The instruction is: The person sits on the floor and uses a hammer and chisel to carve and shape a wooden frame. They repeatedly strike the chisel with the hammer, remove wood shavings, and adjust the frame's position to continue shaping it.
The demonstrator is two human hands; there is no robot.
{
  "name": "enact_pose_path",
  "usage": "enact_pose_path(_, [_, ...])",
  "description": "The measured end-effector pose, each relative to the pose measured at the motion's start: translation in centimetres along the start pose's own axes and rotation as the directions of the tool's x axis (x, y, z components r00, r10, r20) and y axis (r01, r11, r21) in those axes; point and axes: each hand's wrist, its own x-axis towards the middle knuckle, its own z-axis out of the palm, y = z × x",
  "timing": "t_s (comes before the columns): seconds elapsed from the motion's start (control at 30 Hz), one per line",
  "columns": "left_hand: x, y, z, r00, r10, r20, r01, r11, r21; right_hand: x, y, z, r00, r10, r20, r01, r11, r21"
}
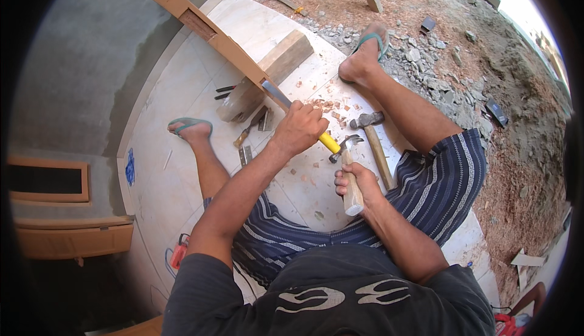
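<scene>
My left hand [298, 128] is closed around a chisel [275, 94] with a yellow handle end. The chisel's blade meets the near end of a long brown wooden board [234, 53], which has a rectangular recess cut farther up. That board rests across a thick timber block [298, 49]. In my right hand [359, 184] is a claw hammer [353, 197], gripped by its pale wooden handle. Its head sits close to the chisel's yellow end; whether they touch I cannot tell. A second hammer [378, 153] with a wooden handle lies on the tiles to the right.
Wood chips [328, 106] are scattered on the white tiled floor [182, 101]. Beside the block lie a wood-handled tool [246, 132], a metal hinge [245, 155] and black-handled pliers [224, 91]. Rubble [426, 74] borders the tiles at right. A red tool [179, 252] with a cord is at lower left.
</scene>
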Motion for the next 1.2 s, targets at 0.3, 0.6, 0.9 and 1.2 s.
enact_pose_path(0.3, [-0.7,-0.4,1.0,0.998,0.051,0.039,-0.055,0.992,0.110,-2.1,1.0,1.1,0.953,0.124,0.276,-0.168,0.976,0.142])
enact_pose_path(0.6, [-0.5,-0.6,1.8,0.996,0.044,0.080,-0.056,0.987,0.152,-1.2,1.6,3.2,0.991,0.012,-0.130,0.020,0.970,0.242])
enact_pose_path(0.9, [-1.0,-1.0,2.6,0.987,0.020,0.159,-0.052,0.978,0.201,0.6,1.3,2.1,1.000,0.030,0.002,-0.030,0.990,0.138])
enact_pose_path(1.2, [-1.0,-1.2,3.7,0.981,-0.039,0.191,-0.009,0.969,0.245,1.4,0.6,2.0,0.996,0.078,0.036,-0.082,0.991,0.110])
